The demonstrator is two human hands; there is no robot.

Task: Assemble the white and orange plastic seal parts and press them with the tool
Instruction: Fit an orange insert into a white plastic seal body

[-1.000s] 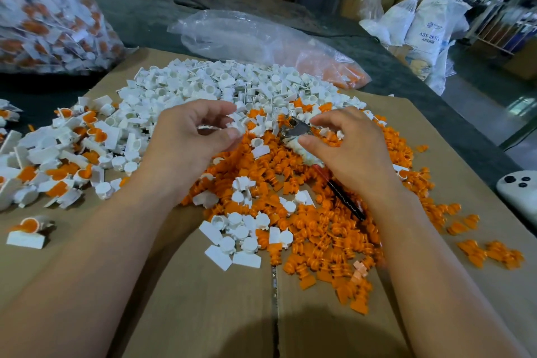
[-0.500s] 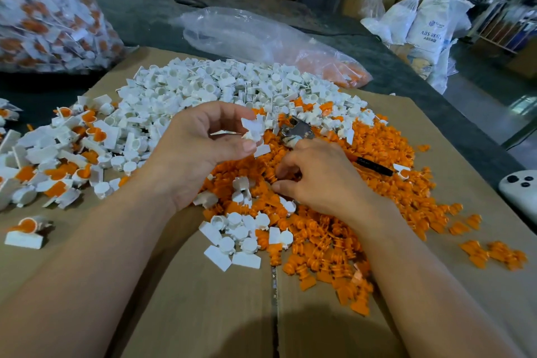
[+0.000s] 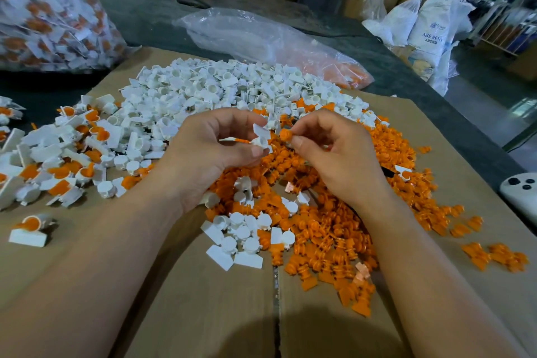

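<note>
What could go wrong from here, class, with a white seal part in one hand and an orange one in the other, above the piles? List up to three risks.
1. The right hand holds the orange part by a pinch alone; it could slip into the orange pile below.
2. The white part in the left hand is not yet mated; a skewed push might jam it.
3. Finished seals lie beside the loose white pile and may get mixed.
</note>
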